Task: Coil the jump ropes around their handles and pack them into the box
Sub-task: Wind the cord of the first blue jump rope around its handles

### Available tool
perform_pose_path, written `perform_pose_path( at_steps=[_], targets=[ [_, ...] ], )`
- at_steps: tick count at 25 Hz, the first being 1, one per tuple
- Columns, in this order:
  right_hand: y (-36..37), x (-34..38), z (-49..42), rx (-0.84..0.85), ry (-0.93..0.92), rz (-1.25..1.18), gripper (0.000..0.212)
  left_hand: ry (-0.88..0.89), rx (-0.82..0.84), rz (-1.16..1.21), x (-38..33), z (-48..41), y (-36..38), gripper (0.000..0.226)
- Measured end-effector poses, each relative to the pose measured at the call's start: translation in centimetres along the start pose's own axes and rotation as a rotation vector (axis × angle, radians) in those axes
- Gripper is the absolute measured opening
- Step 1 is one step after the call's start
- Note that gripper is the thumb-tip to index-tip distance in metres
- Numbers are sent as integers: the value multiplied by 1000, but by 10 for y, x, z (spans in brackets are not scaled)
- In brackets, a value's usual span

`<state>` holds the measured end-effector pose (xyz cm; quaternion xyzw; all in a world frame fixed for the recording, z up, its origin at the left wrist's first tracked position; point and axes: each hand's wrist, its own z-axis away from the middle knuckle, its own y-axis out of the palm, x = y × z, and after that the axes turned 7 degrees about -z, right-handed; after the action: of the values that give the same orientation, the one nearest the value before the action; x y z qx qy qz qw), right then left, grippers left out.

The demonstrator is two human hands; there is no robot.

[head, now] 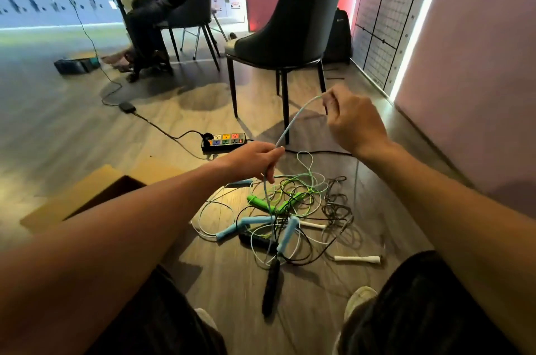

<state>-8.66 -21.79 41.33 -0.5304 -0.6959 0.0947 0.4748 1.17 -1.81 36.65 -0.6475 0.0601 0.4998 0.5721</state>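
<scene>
Early stage: left grip (258, 160) and right grip (352, 122) both pinch one pale blue rope (293, 119), a stretch of it lifted between them above the tangled pile (290, 209) on the floor (87, 128). Nothing looks coiled yet; handles (252, 221) lie loose. Cardboard box (87, 189) open at left, contents hidden. Nearly everything left to do.

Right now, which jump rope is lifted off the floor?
The thin light blue jump rope, held up between the left hand and right hand. The other ropes lie tangled on the wooden floor.
</scene>
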Motion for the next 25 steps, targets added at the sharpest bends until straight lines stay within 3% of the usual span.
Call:
perform_pose_path(
  at_steps=[2, 4, 8, 11, 13, 14, 16, 18, 20, 22, 24, 25],
  targets=[
    [-3, -8, -4, -135, 165, -99, 29, -36, 23, -7, -1, 5, 4, 42],
    [1, -24, -7, -128, 302, -109, 31, -53, -25, 94, -1, 2, 8, 43],
    [24, -47, 0, 202, 402, -239, 27, -80, -142, 307, -5, -17, 17, 43],
    [40, -50, -3, 251, 206, -212, 47, -71, -91, 311, -6, -37, 15, 47],
    [47, -56, -14, 283, 2, -145, 38, -35, -43, 262, -8, -50, 9, 47],
    [50, -61, -19, 352, -84, -120, 25, -17, -54, 261, -8, -55, 5, 46],
    [53, -73, -26, 440, -202, -61, 22, 18, -110, 251, -6, -61, -8, 44],
    [47, -79, -34, 356, -222, -40, 23, 36, -87, 245, 3, -62, -20, 40],
    [38, -87, -38, 186, -148, 20, 25, 11, -19, 225, 15, -60, -26, 36],
    [32, -94, -41, 55, 72, 107, 29, -31, 37, 166, 22, -57, -27, 36],
    [38, -101, -40, 82, 324, 174, 34, -35, 16, 123, 21, -55, -25, 35],
    [46, -99, -37, 160, 360, 199, 35, -22, -27, 120, 19, -55, -23, 33]
  ],
)
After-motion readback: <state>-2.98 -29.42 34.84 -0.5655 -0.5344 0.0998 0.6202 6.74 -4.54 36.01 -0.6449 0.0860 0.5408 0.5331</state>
